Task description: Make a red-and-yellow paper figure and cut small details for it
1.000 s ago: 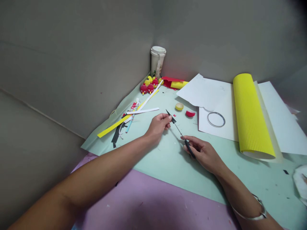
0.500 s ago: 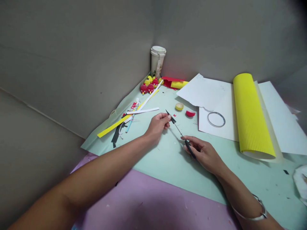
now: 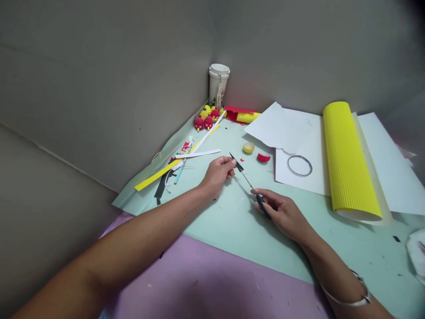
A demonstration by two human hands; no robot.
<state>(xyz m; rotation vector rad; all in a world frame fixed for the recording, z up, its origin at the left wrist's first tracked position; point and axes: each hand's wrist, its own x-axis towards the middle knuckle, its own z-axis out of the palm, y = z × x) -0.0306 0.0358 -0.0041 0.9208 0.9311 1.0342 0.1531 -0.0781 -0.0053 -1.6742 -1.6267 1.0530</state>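
Note:
My left hand [image 3: 217, 176] pinches a small black paper piece [image 3: 239, 166] between thumb and fingers, over the pale green sheet [image 3: 226, 226]. My right hand [image 3: 280, 212] is closed round the black handles of the scissors [image 3: 262, 206]. The thin metal blades point up and left and reach the black piece at my left fingertips. Beyond my hands lie a yellow half shell [image 3: 248, 147] and a red half shell [image 3: 264, 157], apart from each other, with tiny red scraps beside them.
Yellow strip [image 3: 159, 175], white strips [image 3: 198, 153] and black scraps [image 3: 160, 186] lie left. Several red and yellow balls [image 3: 199, 123] sit by a lidded cup [image 3: 218, 84]. Right: white paper [image 3: 292, 128], a ring [image 3: 299, 165], a yellow corrugated roll [image 3: 352, 164].
A small dark scrap now shows beside my left wrist. The end of the black piece by the blades looks slightly different. Both hands have hardly moved.

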